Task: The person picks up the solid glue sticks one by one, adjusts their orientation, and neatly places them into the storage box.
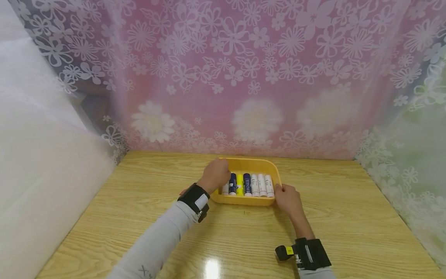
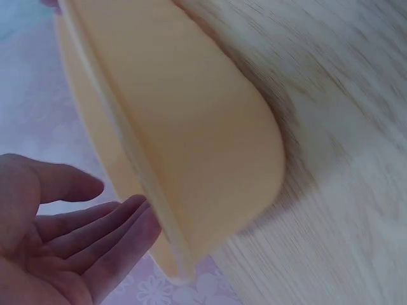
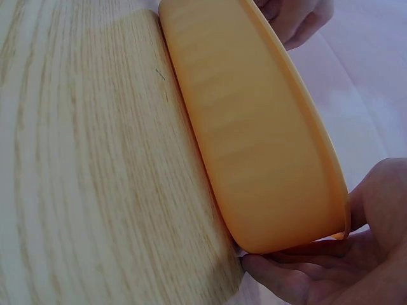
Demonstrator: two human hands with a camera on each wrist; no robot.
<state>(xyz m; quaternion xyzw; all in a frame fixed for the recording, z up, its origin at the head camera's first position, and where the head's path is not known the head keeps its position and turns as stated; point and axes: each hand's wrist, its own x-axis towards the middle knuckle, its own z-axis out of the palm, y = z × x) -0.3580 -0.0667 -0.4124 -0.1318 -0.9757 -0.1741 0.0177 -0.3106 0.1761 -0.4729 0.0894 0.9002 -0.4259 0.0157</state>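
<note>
A yellow plastic tray (image 1: 244,201) stands on the wooden table, holding a row of glue-stick-like tubes: several white tubes (image 1: 262,185), dark blue ones (image 1: 247,184) and a yellow one (image 1: 239,185). My left hand (image 1: 216,174) is at the tray's left end, partly covering it. In the left wrist view its fingers (image 2: 121,244) reach the rim, fairly straight, with the thumb held apart. My right hand (image 1: 288,198) grips the tray's right end. The right wrist view has its thumb by the rim and its fingers (image 3: 280,276) along the outside wall near the base.
The wooden table (image 1: 139,232) runs back to a pink flowered curtain (image 1: 209,77). White sheeting (image 1: 42,155) hangs on the left, and a flowered sheet (image 1: 411,174) on the right. A small red thing (image 1: 182,192) shows beside the left wrist, mostly hidden.
</note>
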